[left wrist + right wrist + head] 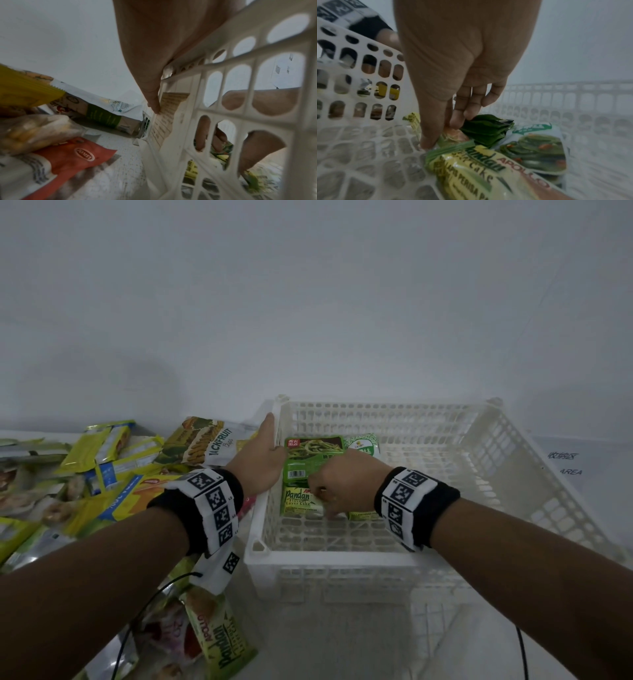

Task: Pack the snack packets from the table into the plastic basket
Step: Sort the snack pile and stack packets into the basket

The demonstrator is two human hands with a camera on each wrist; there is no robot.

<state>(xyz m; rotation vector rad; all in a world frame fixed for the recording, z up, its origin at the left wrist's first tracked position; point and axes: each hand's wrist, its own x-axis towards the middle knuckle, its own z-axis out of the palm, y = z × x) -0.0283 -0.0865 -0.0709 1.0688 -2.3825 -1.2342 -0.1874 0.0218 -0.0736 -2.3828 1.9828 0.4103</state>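
A pile of yellow and green snack packets (102,474) lies on the table (445,645). The left hand (260,460) grips the white plastic basket (513,460) by its side. Inside, the right hand (342,484) pinches a green Pandan packet (298,499), one of four packets there.

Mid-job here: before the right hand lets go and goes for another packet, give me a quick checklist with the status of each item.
1. Basket steadied: left hand grips its left rim. Ok.
2. Right hand inside the basket, on the green packets: ok.
3. Pandan packet lying on the basket floor: ok.
4. Right hand's grip released: its fingers touch packets; cannot tell.
5. Free room in the basket: right half bare. Ok.
6. Packets left on the table, such as the jackfruit bag: packing unfinished, not ok.
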